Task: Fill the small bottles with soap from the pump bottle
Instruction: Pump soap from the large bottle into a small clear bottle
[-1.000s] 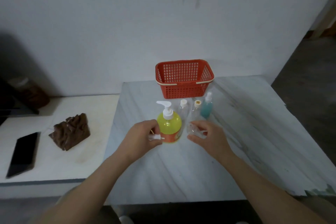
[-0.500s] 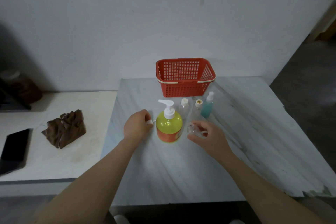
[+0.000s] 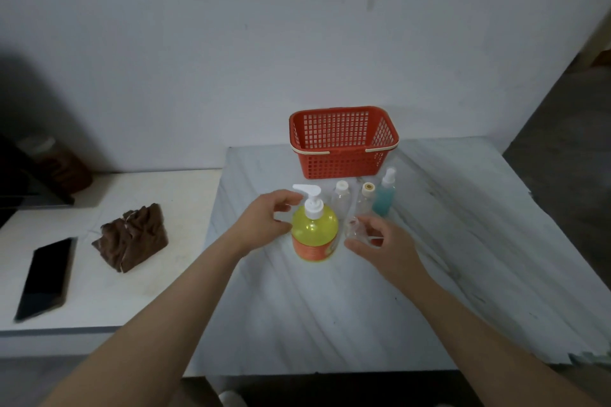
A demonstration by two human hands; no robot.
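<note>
**Hands flank the pump bottle at mid-bench**

Bench (image 3: 330,307) surface stretches toward 6 o'clock, to the near edge under your forearms. At 12 the red basket (image 3: 342,142) stands behind capped small bottles (image 3: 340,196) and a blue spray bottle (image 3: 385,196). The pump bottle (image 3: 314,231) stands in the centre. Your left hand (image 3: 264,225) curves its fingers wide at the bottle's 9, holding nothing you can see. Your right hand (image 3: 386,248), at 3, grips a clear small bottle (image 3: 353,230).

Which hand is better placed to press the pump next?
The left hand: it hovers beside the white head of the pump bottle, while the right hand holds a small clear bottle.
</note>
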